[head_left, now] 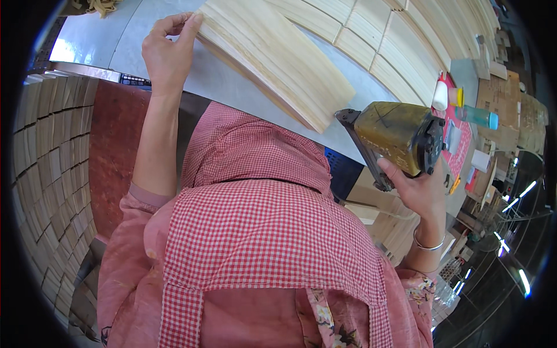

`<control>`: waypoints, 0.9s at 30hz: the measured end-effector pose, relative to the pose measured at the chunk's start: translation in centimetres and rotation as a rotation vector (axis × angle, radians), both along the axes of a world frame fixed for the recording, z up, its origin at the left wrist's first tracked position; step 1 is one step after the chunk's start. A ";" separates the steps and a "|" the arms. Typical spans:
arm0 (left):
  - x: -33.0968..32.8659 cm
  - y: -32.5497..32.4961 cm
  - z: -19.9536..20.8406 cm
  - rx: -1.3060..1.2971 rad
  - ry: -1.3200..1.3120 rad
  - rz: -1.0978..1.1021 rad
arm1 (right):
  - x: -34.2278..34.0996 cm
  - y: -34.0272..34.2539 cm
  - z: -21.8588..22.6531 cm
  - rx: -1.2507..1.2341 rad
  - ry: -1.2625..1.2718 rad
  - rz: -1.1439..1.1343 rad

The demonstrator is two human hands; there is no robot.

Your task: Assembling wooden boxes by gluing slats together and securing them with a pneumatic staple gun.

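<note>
A pale wooden board piece (278, 61) lies slantwise at the near edge of the grey table. A second layer of wood shows along its lower side; how the two join I cannot tell. My left hand (168, 55) pinches the board's left edge between thumb and fingers. In my right hand (419, 188) is a nail gun (391, 136) with a worn yellow-brown body, my fingers wrapped round its grip and partly hidden. Its black nose is at the board's right end, close to the corner; whether it touches the wood I cannot make out.
Rows of stacked pale wooden pieces (371, 43) stand along the table's far side. At the right are a teal bottle (478, 116), a white roll (440, 95) and a red patterned sheet (455, 156). More stacked wood (52, 156) rises at my left, beside a reddish-brown panel (116, 156).
</note>
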State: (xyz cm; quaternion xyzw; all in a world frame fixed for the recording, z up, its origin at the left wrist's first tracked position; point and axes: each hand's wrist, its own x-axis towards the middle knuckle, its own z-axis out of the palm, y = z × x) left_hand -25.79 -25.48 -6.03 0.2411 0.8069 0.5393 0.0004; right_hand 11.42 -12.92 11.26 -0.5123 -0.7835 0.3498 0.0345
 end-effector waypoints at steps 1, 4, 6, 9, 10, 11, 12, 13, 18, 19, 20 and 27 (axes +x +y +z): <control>0.0 0.0 0.0 0.000 0.000 0.000 | -0.3 0.0 0.1 -0.031 0.010 -0.008; 0.2 0.0 0.1 -0.007 -0.007 -0.005 | -0.9 0.2 0.4 -0.072 -0.008 -0.030; 0.0 -0.2 0.1 -0.023 -0.013 -0.002 | -1.2 0.3 0.6 -0.092 -0.057 -0.046; -0.5 -0.3 0.2 -0.056 -0.027 -0.022 | -0.7 -0.1 0.3 -0.071 -0.047 -0.069; -0.7 -0.3 0.3 -0.085 -0.042 -0.041 | -0.3 -0.3 0.0 -0.044 -0.017 -0.082; -0.9 -0.4 0.5 -0.115 -0.056 -0.061 | 0.2 -0.6 -0.4 -0.017 0.014 -0.095; -1.1 -0.4 0.8 -0.145 -0.069 -0.080 | 0.6 -0.8 -0.7 0.009 0.046 -0.108; -1.2 -0.3 1.3 -0.140 -0.060 -0.079 | 1.2 -1.0 -1.0 0.014 0.055 -0.108; 0.0 1.4 6.2 -0.282 0.753 -0.762 | 5.1 -2.4 -1.8 0.095 0.119 -0.258; 0.8 2.7 6.8 -0.275 0.883 -0.945 | 5.3 -2.6 -1.7 0.105 0.117 -0.272; 1.4 3.8 6.6 -0.265 0.891 -0.940 | 5.4 -2.9 -1.6 0.122 0.114 -0.284; 10.1 6.6 6.4 -0.475 0.586 -1.052 | 6.1 -3.2 0.7 0.071 0.090 -0.415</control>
